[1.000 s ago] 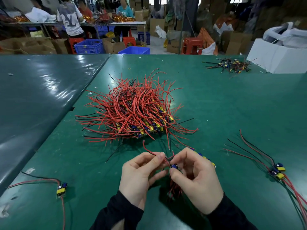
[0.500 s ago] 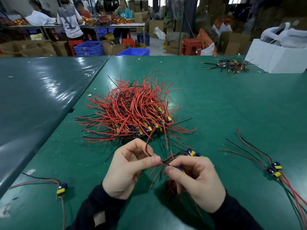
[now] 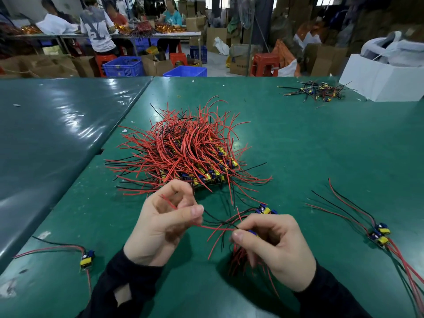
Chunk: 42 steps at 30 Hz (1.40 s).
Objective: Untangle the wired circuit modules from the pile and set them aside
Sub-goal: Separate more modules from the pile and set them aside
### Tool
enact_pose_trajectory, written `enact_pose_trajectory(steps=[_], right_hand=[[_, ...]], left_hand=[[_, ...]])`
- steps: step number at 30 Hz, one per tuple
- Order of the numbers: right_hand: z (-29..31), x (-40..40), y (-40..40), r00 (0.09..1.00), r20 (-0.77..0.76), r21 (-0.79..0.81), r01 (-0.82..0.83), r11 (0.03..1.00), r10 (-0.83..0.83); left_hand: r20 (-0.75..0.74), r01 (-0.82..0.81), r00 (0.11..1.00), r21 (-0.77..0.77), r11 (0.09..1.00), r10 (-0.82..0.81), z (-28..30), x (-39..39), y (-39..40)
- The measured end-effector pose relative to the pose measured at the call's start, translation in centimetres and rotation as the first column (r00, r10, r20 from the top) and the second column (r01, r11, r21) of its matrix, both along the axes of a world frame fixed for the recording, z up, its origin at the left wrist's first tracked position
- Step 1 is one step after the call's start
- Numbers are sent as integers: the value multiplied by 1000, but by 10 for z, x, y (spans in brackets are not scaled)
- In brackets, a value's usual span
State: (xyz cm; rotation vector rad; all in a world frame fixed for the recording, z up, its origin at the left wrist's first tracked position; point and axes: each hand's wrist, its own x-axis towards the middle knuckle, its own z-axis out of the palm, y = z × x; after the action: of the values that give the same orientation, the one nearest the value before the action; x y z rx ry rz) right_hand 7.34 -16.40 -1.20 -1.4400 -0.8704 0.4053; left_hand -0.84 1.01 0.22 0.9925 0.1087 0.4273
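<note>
Left hand (image 3: 160, 228) pinches red wire (image 3: 215, 228); right hand (image 3: 275, 249) grips blue-yellow module (image 3: 252, 232), red-black leads tangled.

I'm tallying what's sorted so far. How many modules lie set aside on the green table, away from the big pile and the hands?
3: one module near the left edge, two modules touching at right. The far heap is too tangled to count.
</note>
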Motion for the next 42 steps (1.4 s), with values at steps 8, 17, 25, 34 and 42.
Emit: enact_pose_trajectory(steps=[8,17,25,34,42], right_hand=[[-3,6,5,979,-122,86,176,981,-165],[-12,2,5,827,509,-11,285,958,-240],[-15,1,9,888,419,-5,211,977,-190],[-13,-5,10,933,335,-9,142,990,-131],[-10,-8,7,919,381,9,103,995,-99]], left_hand=[[153,50,988,-220,974,-16,-2,3,-9],[-285,-73,949,227,971,138,-21,11,-58],[-330,13,944,103,995,21,-18,8,-53],[-343,-27,939,-69,997,2,-6,7,-34],[-284,-132,948,49,990,140,-3,5,-16]])
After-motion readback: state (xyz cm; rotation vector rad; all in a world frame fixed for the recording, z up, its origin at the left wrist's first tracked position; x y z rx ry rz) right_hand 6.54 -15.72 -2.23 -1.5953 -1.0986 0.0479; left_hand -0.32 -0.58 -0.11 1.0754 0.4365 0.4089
